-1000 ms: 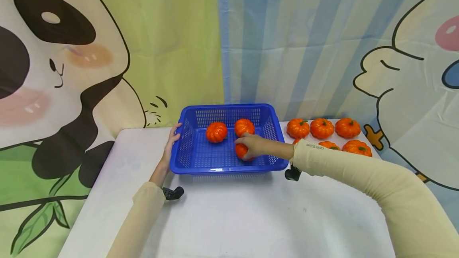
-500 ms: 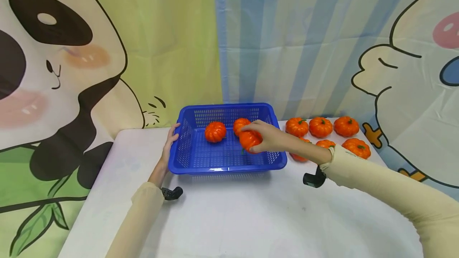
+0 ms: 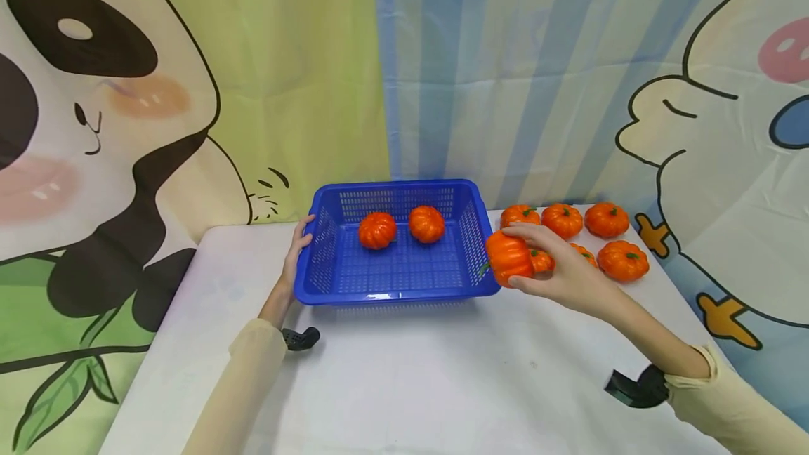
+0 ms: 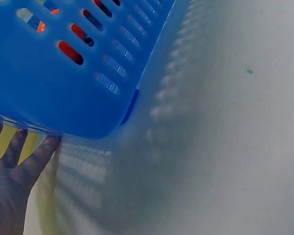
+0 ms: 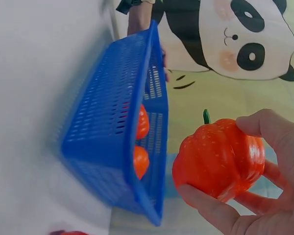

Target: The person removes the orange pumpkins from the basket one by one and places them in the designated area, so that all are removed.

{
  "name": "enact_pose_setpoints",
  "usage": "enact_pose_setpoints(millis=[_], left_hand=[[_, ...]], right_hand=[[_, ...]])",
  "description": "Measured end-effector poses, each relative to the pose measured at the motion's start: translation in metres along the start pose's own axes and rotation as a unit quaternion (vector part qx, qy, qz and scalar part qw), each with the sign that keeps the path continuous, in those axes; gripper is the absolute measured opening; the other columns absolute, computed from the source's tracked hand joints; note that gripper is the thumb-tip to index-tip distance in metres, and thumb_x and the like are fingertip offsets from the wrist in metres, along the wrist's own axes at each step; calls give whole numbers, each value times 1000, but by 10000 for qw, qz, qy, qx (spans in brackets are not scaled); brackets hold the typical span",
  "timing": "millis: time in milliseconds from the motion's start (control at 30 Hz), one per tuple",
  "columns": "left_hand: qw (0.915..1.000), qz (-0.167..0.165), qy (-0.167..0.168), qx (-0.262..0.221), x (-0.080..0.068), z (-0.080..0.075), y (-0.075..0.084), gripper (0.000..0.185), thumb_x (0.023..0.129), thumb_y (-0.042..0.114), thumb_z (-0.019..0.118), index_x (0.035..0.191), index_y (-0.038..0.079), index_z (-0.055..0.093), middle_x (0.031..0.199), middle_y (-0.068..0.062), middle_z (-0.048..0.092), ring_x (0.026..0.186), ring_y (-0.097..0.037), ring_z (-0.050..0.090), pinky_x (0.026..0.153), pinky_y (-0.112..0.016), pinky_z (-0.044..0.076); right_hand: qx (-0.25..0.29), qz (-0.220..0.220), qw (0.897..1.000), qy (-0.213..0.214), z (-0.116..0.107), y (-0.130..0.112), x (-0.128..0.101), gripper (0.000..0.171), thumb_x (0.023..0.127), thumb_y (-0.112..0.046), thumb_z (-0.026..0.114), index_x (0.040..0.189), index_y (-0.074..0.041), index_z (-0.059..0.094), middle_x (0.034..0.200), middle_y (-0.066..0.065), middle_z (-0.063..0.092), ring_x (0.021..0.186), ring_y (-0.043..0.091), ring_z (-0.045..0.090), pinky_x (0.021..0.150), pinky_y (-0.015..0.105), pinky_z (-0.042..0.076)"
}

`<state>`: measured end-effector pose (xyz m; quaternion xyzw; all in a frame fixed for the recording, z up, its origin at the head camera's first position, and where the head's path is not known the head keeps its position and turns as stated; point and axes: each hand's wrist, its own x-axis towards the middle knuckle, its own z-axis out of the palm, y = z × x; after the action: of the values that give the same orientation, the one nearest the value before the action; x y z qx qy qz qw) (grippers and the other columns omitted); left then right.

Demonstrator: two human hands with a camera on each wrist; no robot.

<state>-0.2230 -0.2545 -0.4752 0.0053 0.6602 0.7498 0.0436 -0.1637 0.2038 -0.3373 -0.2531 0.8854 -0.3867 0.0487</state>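
Outside the basket [image 3: 392, 279], held pumpkin [image 3: 508, 258] lifted out

Bright even light, soft shadows under basket [image 3: 392, 286]; wrist views blurred, head view edge-warped.

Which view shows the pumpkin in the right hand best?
The right wrist view: the pumpkin fills the frame close up, its green stem and the curled fingers of the right hand plain. The head view shows it smaller, beside the blue basket. The left wrist view shows only the basket wall, not this pumpkin.
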Motion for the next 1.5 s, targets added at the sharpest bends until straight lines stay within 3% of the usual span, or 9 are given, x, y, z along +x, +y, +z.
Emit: enact_pose_setpoints(millis=[200, 500, 700, 933, 1167, 1500], left_hand=[[10000, -31, 1, 78, -1, -2, 1, 51, 102, 27, 18, 152, 32, 13, 163, -1, 2, 137, -25, 22, 101, -34, 28], [10000, -36, 4, 46, -1, -1, 1, 52, 101, 27, 19, 153, 33, 13, 163, 0, 2, 140, -26, 20, 104, -36, 24], [10000, -68, 40, 16, -1, -1, -2, 52, 102, 27, 18, 152, 34, 13, 163, 1, 2, 139, -25, 21, 103, -34, 26], [9999, -91, 60, 55, -2, 0, 1, 51, 101, 28, 19, 152, 34, 14, 163, 0, 4, 134, -25, 25, 101, -34, 27], [10000, -33, 12, -3, -1, 0, 0, 51, 102, 27, 18, 152, 33, 13, 163, 0, 4, 131, -23, 27, 99, -32, 29], [10000, 21, -9, -55, 1, -2, -4, 51, 102, 27, 18, 153, 32, 12, 163, 1, 2, 135, -24, 23, 102, -34, 26]], right_hand=[[197, 339, 9991, 171, 2, 17, -32, 66, 86, -16, 74, 143, -14, 42, 146, 18, 40, 120, 45, 52, 76, 33, 58], [648, 858, 9936, 360, 7, 36, -53, 68, 87, -17, 72, 146, -14, 37, 146, 21, 36, 124, 54, 42, 74, 32, 58], [473, 1091, 9915, 532, 14, 50, -53, 72, 87, -20, 73, 148, -12, 34, 147, 23, 34, 126, 56, 39, 73, 37, 58], [23, 1028, 9898, 987, 25, 58, -52, 71, 81, -14, 77, 140, -8, 39, 140, 22, 34, 116, 43, 45, 69, 35, 58], [357, 1195, 9839, 1278, 31, 59, -49, 72, 79, -6, 76, 129, -1, 24, 136, 23, 28, 120, 52, 40, 79, 56, 54], [28, 1367, 9850, 1054, 33, 66, -48, 78, 80, -13, 75, 141, 1, 28, 138, 27, 29, 116, 42, 41, 81, 53, 54]])
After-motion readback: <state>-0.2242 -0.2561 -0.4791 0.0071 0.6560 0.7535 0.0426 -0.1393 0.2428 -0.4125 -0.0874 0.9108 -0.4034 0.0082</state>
